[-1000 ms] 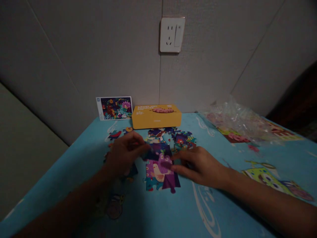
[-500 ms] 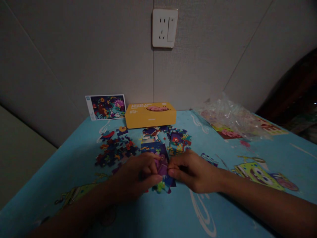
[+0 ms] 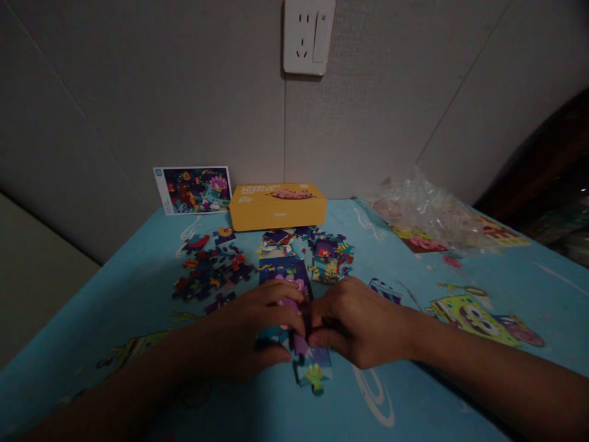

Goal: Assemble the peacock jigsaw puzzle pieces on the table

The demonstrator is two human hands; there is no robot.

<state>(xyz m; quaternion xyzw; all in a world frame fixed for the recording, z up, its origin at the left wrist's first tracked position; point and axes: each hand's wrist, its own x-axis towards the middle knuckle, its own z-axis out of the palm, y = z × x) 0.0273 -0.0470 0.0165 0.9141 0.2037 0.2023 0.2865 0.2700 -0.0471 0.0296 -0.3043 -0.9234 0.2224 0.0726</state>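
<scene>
A partly joined jigsaw puzzle, dark blue with pink and purple shapes, lies between my hands. My left hand rests over its left side, fingers apart and fingertips pressing on the purple part. At the right edge, my right hand is closed, thumb and forefinger pinching the puzzle's border. A puzzle piece with a green figure sits at the near end, its lower edge sticking out. My fingers hide much of the middle.
Loose puzzle pieces are heaped on the left, and more pieces lie behind the right hand. A yellow puzzle box and a picture card stand by the wall. Clear plastic wrapping covers printed sheets at right.
My left hand has gone from a curled grip to spread fingers on the puzzle. The green-figure piece now shows farther right and nearer me. The right hand stays at the edge; the view tilts slightly down.
</scene>
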